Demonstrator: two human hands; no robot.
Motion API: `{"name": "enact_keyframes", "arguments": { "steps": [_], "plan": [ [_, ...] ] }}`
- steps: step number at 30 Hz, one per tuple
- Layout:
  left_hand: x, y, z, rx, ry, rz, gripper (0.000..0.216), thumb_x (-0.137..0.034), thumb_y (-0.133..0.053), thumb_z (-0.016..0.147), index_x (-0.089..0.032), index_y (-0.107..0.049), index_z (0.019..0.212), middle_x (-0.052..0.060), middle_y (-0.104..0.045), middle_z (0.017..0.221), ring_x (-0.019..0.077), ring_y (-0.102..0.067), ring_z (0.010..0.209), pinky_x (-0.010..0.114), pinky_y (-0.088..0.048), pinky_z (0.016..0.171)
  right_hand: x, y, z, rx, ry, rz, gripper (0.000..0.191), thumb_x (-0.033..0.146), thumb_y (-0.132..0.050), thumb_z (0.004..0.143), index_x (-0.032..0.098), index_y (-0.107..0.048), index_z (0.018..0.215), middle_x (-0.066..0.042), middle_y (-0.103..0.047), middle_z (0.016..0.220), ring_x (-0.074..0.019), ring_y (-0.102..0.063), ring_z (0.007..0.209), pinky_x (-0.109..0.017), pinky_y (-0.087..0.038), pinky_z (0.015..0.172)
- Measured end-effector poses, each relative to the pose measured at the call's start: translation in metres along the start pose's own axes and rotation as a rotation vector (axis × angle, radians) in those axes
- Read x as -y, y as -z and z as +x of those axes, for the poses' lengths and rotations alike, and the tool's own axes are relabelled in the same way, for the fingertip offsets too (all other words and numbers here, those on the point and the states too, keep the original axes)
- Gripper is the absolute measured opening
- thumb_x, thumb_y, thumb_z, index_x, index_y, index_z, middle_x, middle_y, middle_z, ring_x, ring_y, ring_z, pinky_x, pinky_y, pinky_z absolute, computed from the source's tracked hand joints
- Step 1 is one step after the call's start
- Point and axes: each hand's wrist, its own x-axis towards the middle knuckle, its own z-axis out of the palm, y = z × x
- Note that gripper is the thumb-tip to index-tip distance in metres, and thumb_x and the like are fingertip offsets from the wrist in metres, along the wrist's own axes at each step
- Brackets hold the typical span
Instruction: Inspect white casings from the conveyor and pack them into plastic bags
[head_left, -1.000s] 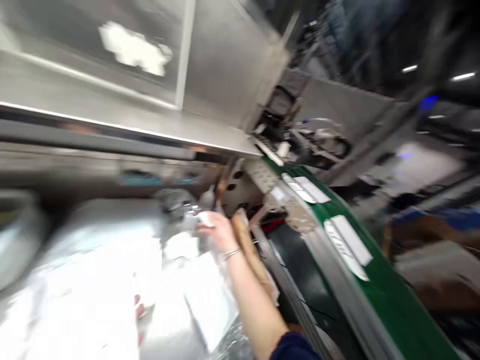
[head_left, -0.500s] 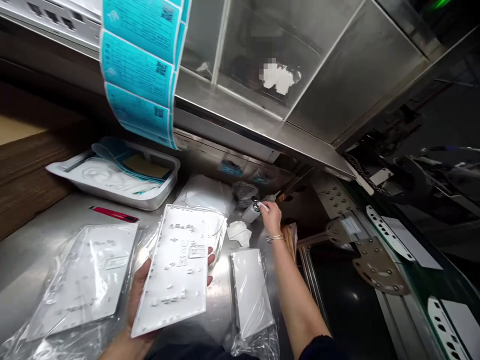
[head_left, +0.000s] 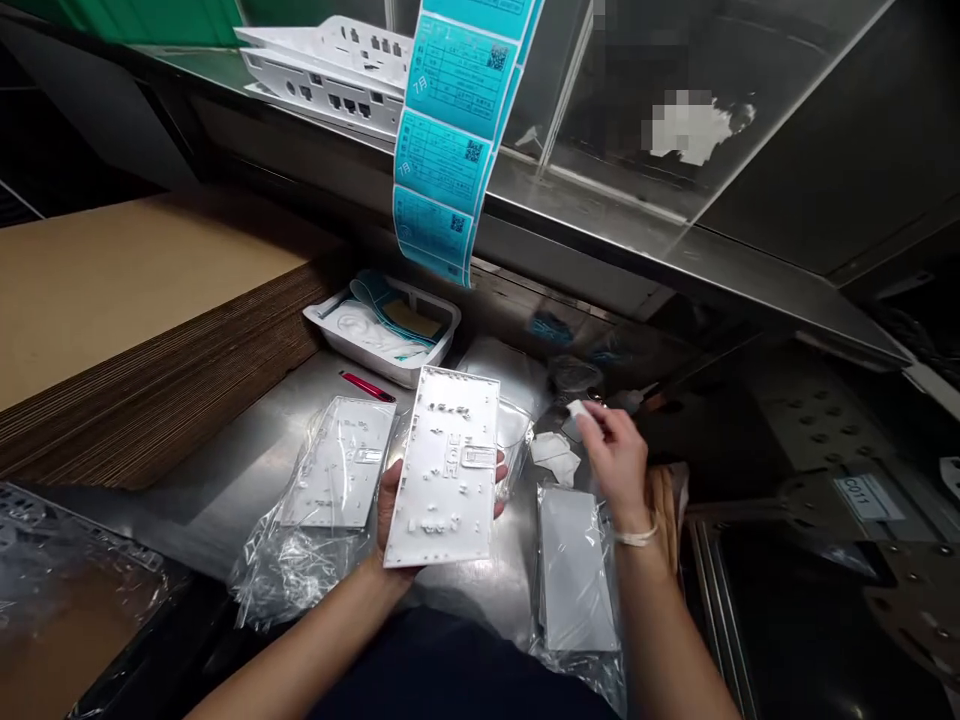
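Note:
My left hand [head_left: 391,500] is wrapped round a white plastic panel [head_left: 442,500] from beneath, with its ribbed inner side facing up. Between thumb and fingers, my right hand [head_left: 619,455] pinches a small folded white wipe [head_left: 577,410]. That hand is above the right part of the metal bench, near a crumpled white cloth [head_left: 555,457]. Left of the held panel lies a similar white panel [head_left: 341,460] in a clear bag. A bagged flat white piece [head_left: 576,570] lies below my right hand.
A white tray [head_left: 409,372] holds teal labels and white material, with a red cutter [head_left: 367,387] in front. Stacked cardboard [head_left: 150,300] rises at left. A blue label strip [head_left: 442,140] hangs from the shelf, where white device housings [head_left: 322,85] rest.
My right hand has drawn back from the dispenser bottle toward me, still pinching the white wipe. The view has swung left; my left hand still holds the panel.

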Motion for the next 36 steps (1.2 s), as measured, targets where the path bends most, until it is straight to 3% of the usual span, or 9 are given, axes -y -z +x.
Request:
{"name": "enact_keyframes", "arguments": {
  "steps": [5,14,17,21,23,27,31,34,36],
  "plan": [
    [0.0,-0.004,-0.003,0.029,-0.059,0.044,0.076,-0.059,-0.044,0.078,-0.018,-0.035,0.141,0.014,-0.049,0.137,0.0385,-0.04,0.128,0.056,-0.033,0.103,0.087,-0.007,-0.079,0.139,0.098,0.318,0.024,0.022,-0.055,0.087,0.023,-0.064,0.109,-0.006,-0.06,0.089,-0.018,-0.059,0.081,-0.032,-0.052,0.068],
    [0.009,-0.018,-0.015,0.04,-0.154,0.128,0.075,-0.056,-0.043,0.08,-0.018,-0.032,0.144,0.013,-0.04,0.144,0.0386,-0.031,0.133,0.055,-0.021,0.109,0.111,-0.043,-0.105,0.205,0.192,0.014,0.02,0.016,-0.046,0.087,0.018,-0.065,0.087,-0.005,-0.053,0.073,-0.0181,-0.054,0.07,-0.03,-0.046,0.065],
    [0.003,-0.019,-0.015,0.043,-0.21,0.153,0.078,-0.06,-0.043,0.079,-0.021,-0.028,0.145,0.013,-0.035,0.147,0.0398,-0.028,0.135,0.057,-0.021,0.108,0.119,-0.04,-0.107,0.306,0.082,0.163,0.016,0.019,-0.05,0.085,0.019,-0.065,0.082,-0.003,-0.056,0.074,-0.0163,-0.056,0.069,-0.028,-0.046,0.064],
    [-0.017,-0.01,-0.016,0.014,-0.204,0.163,0.075,-0.058,-0.043,0.082,-0.022,-0.027,0.146,0.016,-0.039,0.144,0.0398,-0.029,0.134,0.062,-0.023,0.105,0.075,-0.044,-0.086,0.353,-0.113,0.381,0.018,0.028,-0.052,0.086,0.02,-0.064,0.097,-0.003,-0.062,0.085,-0.0158,-0.059,0.076,-0.027,-0.047,0.069],
    [-0.03,-0.004,-0.021,-0.007,-0.22,0.16,0.07,-0.056,-0.041,0.085,-0.024,-0.028,0.145,0.015,-0.042,0.142,0.0388,-0.033,0.132,0.064,-0.024,0.103,0.028,-0.05,-0.067,0.225,-0.256,0.178,0.023,0.029,-0.052,0.085,0.017,-0.062,0.102,-0.006,-0.062,0.089,-0.018,-0.058,0.081,-0.03,-0.047,0.073],
    [-0.05,0.001,-0.047,-0.032,-0.301,0.168,0.064,-0.057,-0.041,0.085,-0.029,-0.034,0.143,0.011,-0.044,0.142,0.0404,-0.038,0.129,0.065,-0.027,0.101,-0.049,-0.059,-0.046,0.104,-0.419,-0.207,0.016,0.027,-0.055,0.078,0.014,-0.064,0.078,-0.014,-0.061,0.09,-0.0289,-0.052,0.09,-0.047,-0.039,0.08],
    [-0.059,-0.004,-0.074,-0.122,-0.249,0.151,0.054,-0.057,-0.034,0.09,-0.037,-0.034,0.141,0.001,-0.048,0.14,0.0365,-0.038,0.129,0.058,-0.032,0.102,-0.025,-0.08,-0.066,0.147,-0.155,-0.263,0.024,0.034,-0.053,0.085,0.016,-0.065,0.097,-0.015,-0.058,0.106,-0.029,-0.048,0.1,-0.044,-0.036,0.085],
    [-0.061,-0.006,-0.084,-0.19,-0.232,0.202,0.054,-0.049,-0.036,0.092,-0.031,-0.034,0.143,0.009,-0.05,0.137,0.0386,-0.045,0.124,0.061,-0.036,0.098,0.031,-0.108,-0.092,0.436,0.197,-0.276,0.026,0.031,-0.054,0.087,0.014,-0.062,0.105,-0.014,-0.06,0.101,-0.0268,-0.05,0.096,-0.039,-0.038,0.082],
    [-0.061,-0.005,-0.088,-0.213,-0.238,0.252,0.055,-0.044,-0.036,0.093,-0.027,-0.03,0.145,0.015,-0.048,0.138,0.041,-0.045,0.123,0.066,-0.036,0.094,0.056,-0.124,-0.103,0.61,0.211,-0.316,0.02,0.018,-0.05,0.087,0.012,-0.063,0.1,-0.016,-0.06,0.1,-0.0272,-0.051,0.096,-0.038,-0.038,0.081]
  ]
}}
